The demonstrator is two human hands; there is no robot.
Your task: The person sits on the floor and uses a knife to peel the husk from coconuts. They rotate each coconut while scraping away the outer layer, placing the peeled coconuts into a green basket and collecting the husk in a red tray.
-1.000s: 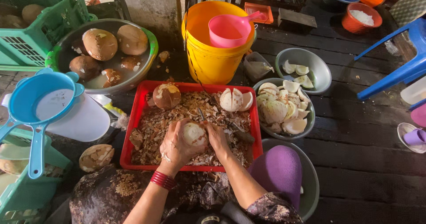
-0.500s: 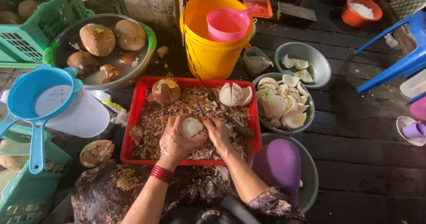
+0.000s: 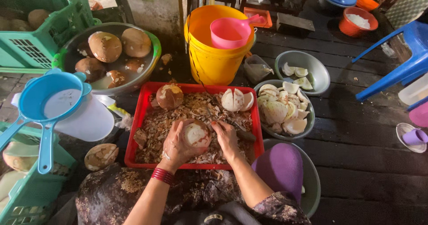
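My left hand [image 3: 176,147] cups a partly peeled coconut [image 3: 196,134], brown at the rim and white on top, over a red tray [image 3: 133,136] full of brown shavings. My right hand [image 3: 226,138] is closed beside the coconut, gripping a dark knife handle [image 3: 244,135] that pokes out to the right. A brown coconut [image 3: 169,95] and a split white one [image 3: 236,100] lie at the tray's far side.
A yellow bucket [image 3: 214,57] with a pink scoop [image 3: 229,32] stands behind the tray. Metal bowls of white coconut pieces [image 3: 283,109] lie right, a basin of brown coconuts [image 3: 111,51] left. A blue strainer [image 3: 42,102], green crates [image 3: 40,24] and a blue chair [image 3: 401,66] surround.
Both hands have stayed on the coconut over the tray; it looks turned slightly in my left hand. The view has tilted down a little.
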